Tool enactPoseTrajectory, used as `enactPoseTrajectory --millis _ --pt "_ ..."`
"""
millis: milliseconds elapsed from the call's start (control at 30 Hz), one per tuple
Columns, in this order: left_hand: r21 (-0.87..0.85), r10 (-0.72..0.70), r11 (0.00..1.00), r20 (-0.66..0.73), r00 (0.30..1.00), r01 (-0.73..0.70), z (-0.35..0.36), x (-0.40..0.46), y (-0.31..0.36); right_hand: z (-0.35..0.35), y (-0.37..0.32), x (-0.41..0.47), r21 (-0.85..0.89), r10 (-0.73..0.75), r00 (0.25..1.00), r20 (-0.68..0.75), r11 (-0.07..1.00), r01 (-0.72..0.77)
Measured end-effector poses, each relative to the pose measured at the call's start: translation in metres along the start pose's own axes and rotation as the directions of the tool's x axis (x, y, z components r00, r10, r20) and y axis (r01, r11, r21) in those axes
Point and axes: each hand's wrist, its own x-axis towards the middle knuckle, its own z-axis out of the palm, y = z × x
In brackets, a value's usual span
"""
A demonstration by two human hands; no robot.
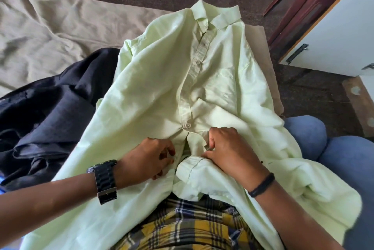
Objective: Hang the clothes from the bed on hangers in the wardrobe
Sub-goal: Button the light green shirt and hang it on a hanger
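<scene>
1. One view only, from the head camera: both hands work at the lower front of a pale green shirt (166, 79), which lies face up on the bed (50, 33), collar at 12 o'clock, hem toward the person at 6.
2. The left hand (149, 156) pinches the left placket edge; the right hand (228, 148) grips the right edge, fingers curled into the cloth, just below the lowest fastened button (187, 125).
3. Risks: a hard pull could strain that button or crease the thin fabric; the loose sleeve cuff (190, 168) bunched between the wrists may get caught in the closure.
4. The shirt looks light woven cotton, soft and wrinkled, with a stiff collar and chest pocket.
5. A dark garment (46, 112), heavier and rumpled, waits at 9 o'clock; the white wardrobe door (332, 33) stands at 2 o'clock.
</scene>
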Motion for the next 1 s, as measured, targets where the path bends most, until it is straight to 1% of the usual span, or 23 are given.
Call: enactPoseTrajectory --millis 67,167,300,367,433,500,567,633,700,733,800,867,933,1000 --pt "0.038 0.014 0.999 0.006 1.000 -0.014 0.000 0.000 0.000 0.000 -0.001 0.002 -0.004 0.021 1.000 0.020 1.000 -0.021" --pt "0.147 0.066 0.987 -0.026 0.997 -0.061 -0.001 0.001 0.000 0.002 0.000 0.007 0.040 0.066 0.996 0.054 0.997 -0.069" --pt "0.223 0.136 0.966 -0.013 0.991 -0.130 0.001 0.003 -0.001 0.001 0.008 0.012 0.066 0.090 0.995 0.050 0.993 -0.093" --pt "0.238 0.126 0.964 -0.013 0.992 -0.119 0.002 0.004 -0.002 0.001 0.008 0.012 0.061 0.086 0.994 0.074 0.994 -0.090" --pt "0.220 0.086 0.972 -0.002 0.996 -0.084 0.002 0.005 -0.001 0.002 0.006 0.012 0.051 0.071 0.994 0.089 0.996 -0.075" --pt "0.240 0.061 0.969 0.014 0.998 -0.062 0.003 0.005 0.001 0.001 0.005 0.012 0.045 0.061 0.993 0.099 0.997 -0.066" --pt "0.261 0.053 0.964 0.008 0.999 -0.054 0.004 0.005 0.003 0.001 0.003 0.012 0.014 0.045 0.997 0.061 0.999 -0.045" --pt "0.246 0.046 0.968 -0.003 0.999 -0.044 0.004 0.005 0.002 0.002 0.001 0.013 -0.020 0.037 0.998 0.044 0.999 -0.036" --pt "0.196 0.036 0.980 -0.020 0.999 -0.031 0.003 0.004 0.002 0.002 0.000 0.014 -0.040 0.047 0.999 0.025 0.998 -0.046" --pt "0.140 0.025 0.990 -0.029 0.999 -0.021 0.003 0.004 0.001 0.002 0.000 0.013 -0.047 0.053 0.998 0.017 0.998 -0.052" --pt "-0.049 -0.025 0.999 -0.031 0.999 0.024 0.003 0.004 0.002 0.001 0.002 0.014 -0.061 0.052 0.998 0.020 0.997 -0.051" --pt "-0.232 -0.076 0.970 -0.021 0.997 0.069 0.000 0.004 0.002 -0.001 0.001 0.013 -0.072 0.053 0.998 0.034 0.996 -0.051" --pt "-0.358 -0.110 0.929 -0.027 0.994 0.093 -0.003 0.004 0.005 -0.002 -0.002 0.012 -0.108 0.054 0.998 0.045 0.993 -0.049" --pt "-0.498 -0.155 0.858 -0.023 0.988 0.124 -0.008 0.003 0.009 -0.003 -0.005 0.013 -0.155 0.045 0.998 0.048 0.987 -0.037"
